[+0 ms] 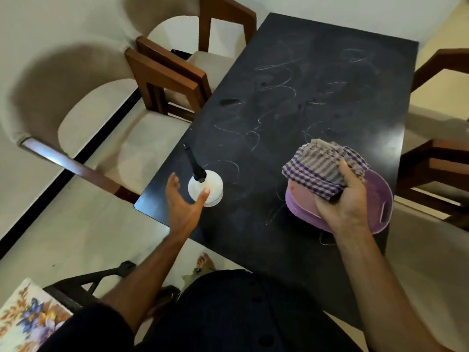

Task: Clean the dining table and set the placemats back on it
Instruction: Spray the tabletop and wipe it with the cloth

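Observation:
A black dining table (317,97) carries white chalk-like scribbles across its top. Near its front left corner stands a white spray bottle (205,187) with a black nozzle. My left hand (184,201) is open right beside the bottle, with the thumb at its side and the fingers spread. My right hand (347,199) grips a purple-and-white checked cloth (322,166), held just above a purple plastic basket (380,201) at the table's front right. No placemat lies on the table top.
Cushioned wooden chairs stand at the left (162,80) and at the right (436,158) of the table. A floral-patterned mat or cushion (28,318) lies at the bottom left on a dark frame. Pale floor surrounds the table.

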